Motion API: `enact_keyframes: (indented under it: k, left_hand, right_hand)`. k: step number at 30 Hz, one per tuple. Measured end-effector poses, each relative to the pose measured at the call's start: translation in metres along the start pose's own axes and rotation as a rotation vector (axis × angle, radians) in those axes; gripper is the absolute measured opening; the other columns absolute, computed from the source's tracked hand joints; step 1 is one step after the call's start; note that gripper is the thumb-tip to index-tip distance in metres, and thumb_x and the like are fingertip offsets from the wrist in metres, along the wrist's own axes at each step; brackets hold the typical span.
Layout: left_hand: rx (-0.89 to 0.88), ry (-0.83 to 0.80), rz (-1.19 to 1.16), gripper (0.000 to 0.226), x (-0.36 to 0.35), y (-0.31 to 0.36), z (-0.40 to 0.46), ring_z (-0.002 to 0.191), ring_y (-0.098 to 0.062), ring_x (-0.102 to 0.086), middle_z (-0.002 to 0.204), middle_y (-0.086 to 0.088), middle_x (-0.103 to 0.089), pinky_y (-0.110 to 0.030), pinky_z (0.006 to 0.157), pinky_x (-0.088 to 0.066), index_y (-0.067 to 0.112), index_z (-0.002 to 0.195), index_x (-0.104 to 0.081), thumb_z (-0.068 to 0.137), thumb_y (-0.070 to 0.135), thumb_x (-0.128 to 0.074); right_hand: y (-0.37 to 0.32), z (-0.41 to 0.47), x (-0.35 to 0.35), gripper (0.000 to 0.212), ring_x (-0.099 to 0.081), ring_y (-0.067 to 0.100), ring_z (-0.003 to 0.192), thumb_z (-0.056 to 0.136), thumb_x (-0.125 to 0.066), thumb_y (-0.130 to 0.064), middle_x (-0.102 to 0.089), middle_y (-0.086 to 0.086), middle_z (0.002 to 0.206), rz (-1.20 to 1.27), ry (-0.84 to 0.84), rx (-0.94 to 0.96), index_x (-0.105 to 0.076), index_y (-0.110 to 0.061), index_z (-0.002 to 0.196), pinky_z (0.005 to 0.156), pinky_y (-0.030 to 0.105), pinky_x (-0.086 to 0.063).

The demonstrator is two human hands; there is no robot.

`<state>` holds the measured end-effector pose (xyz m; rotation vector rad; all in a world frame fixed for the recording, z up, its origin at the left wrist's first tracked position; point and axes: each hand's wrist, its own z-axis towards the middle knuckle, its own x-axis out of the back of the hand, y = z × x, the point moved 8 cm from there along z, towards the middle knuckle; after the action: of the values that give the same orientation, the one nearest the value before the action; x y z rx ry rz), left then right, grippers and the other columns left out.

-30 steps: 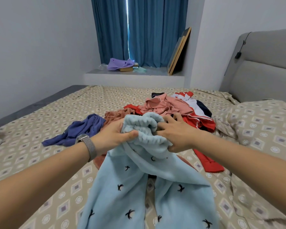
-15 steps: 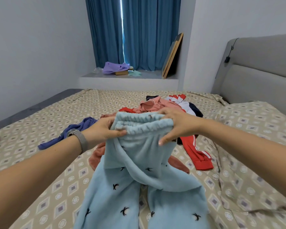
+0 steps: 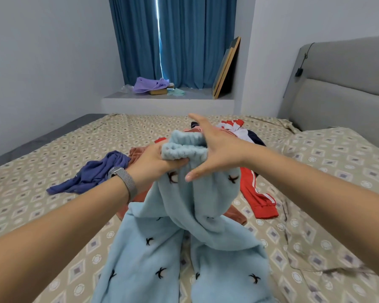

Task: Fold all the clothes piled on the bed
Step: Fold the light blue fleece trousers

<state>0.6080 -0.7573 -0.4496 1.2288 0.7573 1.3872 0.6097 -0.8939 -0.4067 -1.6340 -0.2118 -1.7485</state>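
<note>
Both bare forearms were extended from the lower corners of the frame toward its centre. The left hand (image 3: 155, 162) was closed in a fist, thumb pressed across the front, with light blue fabric pinched inside it; a grey mesh band was worn on the left wrist. The right hand (image 3: 217, 147) was held open just right of centre, palm turned leftward, fingers spread and pointed to the upper left, thumb angled down, nothing being gripped.
</note>
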Motion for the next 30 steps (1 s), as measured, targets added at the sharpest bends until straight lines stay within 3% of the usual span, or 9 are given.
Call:
enact_keyframes:
  k: [3,6,12,16,19,22,24,26,30]
  left_hand:
    - [-0.023,0.091,0.01,0.03,-0.003,0.018,-0.004,0.097,-0.013,-0.066,0.1,0.005,-0.07,-0.018,0.077,-0.054,0.021,0.1,-0.066,0.074,0.018,-0.082]
    - [0.045,0.521,-0.034,0.056,0.02,0.006,-0.029,0.099,-0.008,-0.06,0.108,0.006,-0.061,-0.02,0.081,-0.05,0.022,0.111,-0.052,0.068,0.034,-0.085]
    - [0.26,0.602,0.067,0.073,0.015,-0.029,-0.077,0.102,-0.016,-0.048,0.113,0.0,-0.041,-0.028,0.084,-0.041,0.016,0.111,-0.031,0.066,0.032,-0.086]
    - [0.342,0.273,0.259,0.057,-0.004,-0.033,-0.082,0.12,-0.022,-0.045,0.136,-0.003,-0.032,-0.028,0.095,-0.041,0.013,0.111,-0.048,0.066,0.033,-0.078]
    - [0.361,0.123,0.308,0.064,-0.016,-0.032,-0.093,0.13,-0.021,-0.031,0.141,0.005,-0.017,-0.037,0.106,-0.038,0.033,0.105,-0.053,0.046,0.054,-0.066]
    - [0.257,0.054,0.348,0.034,-0.03,-0.018,-0.098,0.135,-0.023,-0.028,0.14,0.003,-0.032,-0.051,0.11,-0.032,0.058,0.091,-0.052,0.057,0.057,-0.055]
    - [0.134,0.106,0.145,0.009,-0.035,0.011,-0.101,0.115,-0.019,-0.05,0.117,0.0,-0.056,-0.038,0.095,-0.047,0.044,0.094,-0.055,0.086,0.04,-0.052]
    - [0.099,0.157,-0.06,0.018,-0.035,0.03,-0.099,0.099,-0.008,-0.058,0.104,0.011,-0.06,-0.021,0.081,-0.048,0.034,0.101,-0.055,0.101,0.021,-0.044]
    - [0.067,0.108,-0.042,0.021,-0.041,0.049,-0.079,0.098,-0.016,-0.065,0.11,-0.001,-0.069,-0.038,0.09,-0.054,0.022,0.113,-0.064,0.101,0.024,-0.048]
  right_hand:
    - [-0.014,0.009,0.002,0.052,-0.063,0.01,0.095,0.069,-0.08,-0.053,-0.069,-0.009,0.103,0.014,0.009,0.006,-0.061,-0.029,0.111,0.081,0.032,-0.052]
    - [-0.011,0.014,0.011,0.028,-0.063,0.013,0.087,0.08,-0.072,-0.048,-0.07,-0.005,0.092,0.097,0.068,-0.066,-0.066,-0.024,0.095,0.07,0.028,-0.05]
    - [-0.037,0.015,0.036,0.025,-0.062,0.013,0.094,0.08,-0.072,-0.047,-0.067,-0.006,0.094,0.304,0.13,-0.232,-0.067,-0.028,0.094,0.072,0.026,-0.049]
    - [-0.075,-0.003,0.083,0.041,-0.06,0.015,0.103,0.083,-0.067,-0.053,-0.066,-0.003,0.108,0.207,0.183,-0.229,-0.066,-0.021,0.109,0.089,0.03,-0.05]
    - [-0.096,-0.025,0.117,0.048,-0.062,0.015,0.098,0.081,-0.065,-0.06,-0.066,-0.002,0.101,0.106,0.206,-0.262,-0.066,-0.016,0.101,0.085,0.031,-0.052]
    - [-0.1,-0.058,0.152,0.056,-0.063,0.014,0.091,0.077,-0.064,-0.067,-0.067,0.0,0.097,0.06,0.238,-0.322,-0.066,-0.016,0.1,0.08,0.031,-0.053]
    - [-0.088,-0.089,0.18,0.057,-0.062,0.015,0.089,0.077,-0.063,-0.068,-0.066,0.001,0.095,0.043,0.303,-0.38,-0.066,-0.016,0.097,0.078,0.031,-0.053]
    - [-0.061,-0.128,0.204,0.056,-0.061,0.015,0.084,0.078,-0.061,-0.069,-0.065,0.003,0.093,0.014,0.366,-0.461,-0.064,-0.015,0.093,0.067,0.029,-0.047]
    - [0.008,-0.201,0.206,0.062,-0.06,0.016,0.083,0.078,-0.058,-0.073,-0.067,0.004,0.1,0.065,0.396,-0.636,-0.068,-0.017,0.103,0.064,0.027,-0.044]
